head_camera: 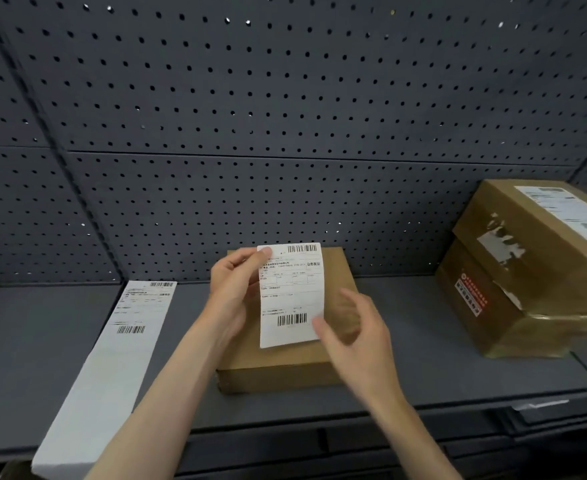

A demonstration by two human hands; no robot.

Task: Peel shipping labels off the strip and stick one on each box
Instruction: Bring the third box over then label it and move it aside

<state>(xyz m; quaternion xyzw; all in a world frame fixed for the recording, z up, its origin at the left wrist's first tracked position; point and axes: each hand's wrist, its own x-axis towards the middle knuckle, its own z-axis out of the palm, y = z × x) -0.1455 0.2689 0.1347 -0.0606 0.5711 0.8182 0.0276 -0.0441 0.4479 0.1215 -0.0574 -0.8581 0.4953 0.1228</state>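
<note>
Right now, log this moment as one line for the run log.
step: label over flat box | left hand: pinches label top | right hand: at label's lower edge | flat box: unlabelled | strip: on shelf, left | stacked boxes: top labelled

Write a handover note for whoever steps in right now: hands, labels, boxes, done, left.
Left hand pinches the peeled label at its top left corner, above the flat box.
Right hand holds its lower right corner; blurred.
Label strip lies left on the shelf, one printed label on it.
Done: top box of the stack at right carries a label.
Left: stick this label on the flat box, then the strip's last label.
</note>
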